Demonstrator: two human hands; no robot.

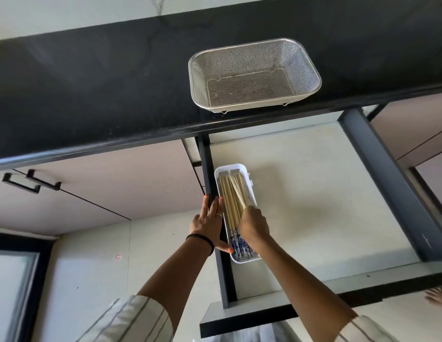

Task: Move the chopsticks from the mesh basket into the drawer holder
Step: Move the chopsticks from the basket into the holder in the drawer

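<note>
A steel mesh basket (254, 75) stands on the black counter with nothing inside it. Below, in the pulled-out drawer, a narrow white holder (244, 170) lies along the left wall and carries several wooden chopsticks (230, 201) with blue-patterned ends. My right hand (253, 224) grips a few chopsticks that slant across the others inside the holder. My left hand (210, 224) rests flat with straight fingers on the drawer's left wall and the holder's left rim, its thumb touching the holder's near end.
The drawer (313, 206) has a pale floor and dark metal side rails (385, 176). Black cabinet handles (30, 182) sit at the left under the counter edge. A foot (437, 297) shows at the lower right.
</note>
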